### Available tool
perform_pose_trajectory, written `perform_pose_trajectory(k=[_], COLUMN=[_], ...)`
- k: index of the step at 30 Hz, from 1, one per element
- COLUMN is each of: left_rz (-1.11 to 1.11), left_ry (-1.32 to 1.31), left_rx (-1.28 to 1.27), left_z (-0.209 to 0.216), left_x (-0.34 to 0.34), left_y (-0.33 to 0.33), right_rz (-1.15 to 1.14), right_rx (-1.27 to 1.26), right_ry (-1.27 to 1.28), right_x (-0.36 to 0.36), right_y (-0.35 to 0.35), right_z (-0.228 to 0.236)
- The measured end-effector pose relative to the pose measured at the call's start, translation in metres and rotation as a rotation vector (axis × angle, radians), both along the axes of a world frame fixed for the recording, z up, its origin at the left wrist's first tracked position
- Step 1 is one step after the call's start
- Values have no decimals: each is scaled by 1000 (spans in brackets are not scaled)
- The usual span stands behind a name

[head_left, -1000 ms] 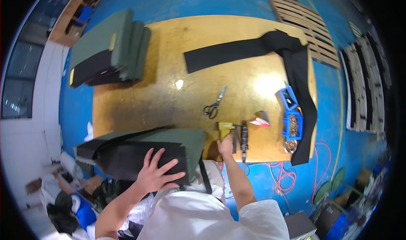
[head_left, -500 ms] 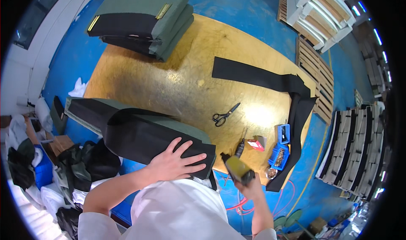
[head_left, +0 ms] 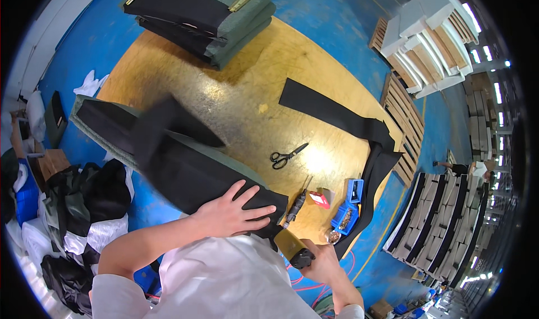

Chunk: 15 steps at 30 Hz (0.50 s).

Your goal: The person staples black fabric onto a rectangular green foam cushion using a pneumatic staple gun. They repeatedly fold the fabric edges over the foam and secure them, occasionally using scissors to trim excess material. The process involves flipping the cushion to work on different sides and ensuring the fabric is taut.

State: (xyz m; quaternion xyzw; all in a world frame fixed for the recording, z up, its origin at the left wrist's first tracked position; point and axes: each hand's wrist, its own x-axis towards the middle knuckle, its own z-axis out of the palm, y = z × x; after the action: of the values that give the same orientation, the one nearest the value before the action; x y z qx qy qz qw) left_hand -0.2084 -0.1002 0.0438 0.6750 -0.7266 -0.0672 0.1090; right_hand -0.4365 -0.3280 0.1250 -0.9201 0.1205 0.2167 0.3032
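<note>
My left hand (head_left: pixel 234 212) lies flat with spread fingers on a black fabric strip (head_left: pixel 185 176), pressing it onto a long grey-green padded panel (head_left: pixel 104 117). The panel rests along the near edge of the table. Further left, a loose part of the strip stands up in a loop and is blurred. In my right hand (head_left: pixel 323 264) is a yellow and black staple gun (head_left: pixel 290 245); its front end is at the panel's right end, close to the fabric. Whether it touches cannot be made out.
Black-handled scissors (head_left: pixel 287 156), a dark screwdriver-like tool (head_left: pixel 296 208), a small red box (head_left: pixel 319 200) and blue bins (head_left: pixel 344 218) lie on the table (head_left: pixel 241 117). Another black strip (head_left: pixel 331 111) hangs over its right edge. Folded padded panels (head_left: pixel 247 32) are stacked at the far left.
The staple gun has moved left, up to the panel's right end. The strip's loose part has lifted and blurred. My left hand stays on the fabric, while the whole view has shifted.
</note>
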Motion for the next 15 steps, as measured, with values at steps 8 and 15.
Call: perform_pose_trajectory(k=[8,15], left_rz=[-10,462], left_ry=[93,-20], left_rx=[-2,-2], left_z=[5,7], left_x=[0,9], left_y=[-2,36], right_rz=[-641,-399], right_rx=[557,-99], right_ry=[-33,95], right_x=[-17,-10], right_y=[-36,-39], right_z=[-20,-321])
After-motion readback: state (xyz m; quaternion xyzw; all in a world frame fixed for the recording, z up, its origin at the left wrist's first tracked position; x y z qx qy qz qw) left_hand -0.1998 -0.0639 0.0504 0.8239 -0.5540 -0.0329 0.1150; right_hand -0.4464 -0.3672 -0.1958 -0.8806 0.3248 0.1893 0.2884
